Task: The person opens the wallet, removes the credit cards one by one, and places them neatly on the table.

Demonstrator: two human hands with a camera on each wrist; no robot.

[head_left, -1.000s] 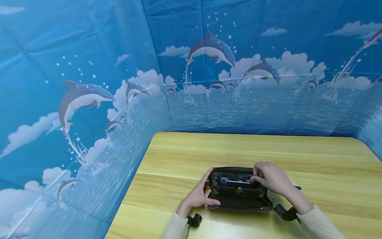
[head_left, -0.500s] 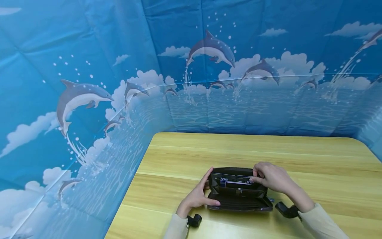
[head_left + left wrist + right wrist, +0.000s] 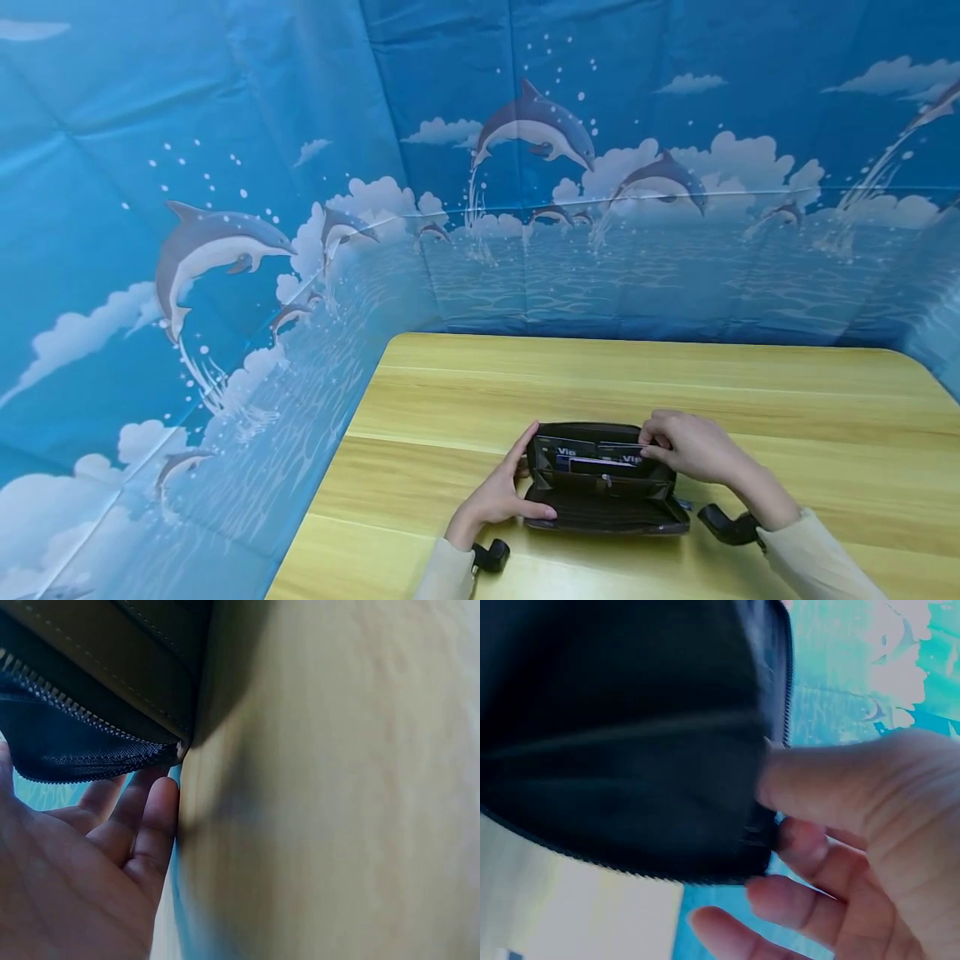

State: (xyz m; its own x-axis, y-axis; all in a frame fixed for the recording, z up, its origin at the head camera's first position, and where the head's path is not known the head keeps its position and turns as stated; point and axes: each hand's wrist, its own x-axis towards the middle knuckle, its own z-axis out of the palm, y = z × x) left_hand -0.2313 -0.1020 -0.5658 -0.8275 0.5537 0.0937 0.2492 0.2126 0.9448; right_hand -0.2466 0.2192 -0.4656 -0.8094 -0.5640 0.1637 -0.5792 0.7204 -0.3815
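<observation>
Nearest me, the person's left hand [image 3: 492, 498] held the left end of an open dark wallet [image 3: 637, 510], thumb and forefinger spread wide across its two flaps. Just beyond, the right hand [image 3: 692, 448] pinched the upper right edge, its thumb inside, so the wallet sat between both hands over the wooden table [image 3: 435, 400], before a dolphin-printed backdrop [image 3: 360, 100].

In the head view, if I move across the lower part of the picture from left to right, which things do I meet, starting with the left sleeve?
Left sleeve, left hand, open dark wallet, right hand, right sleeve.
</observation>
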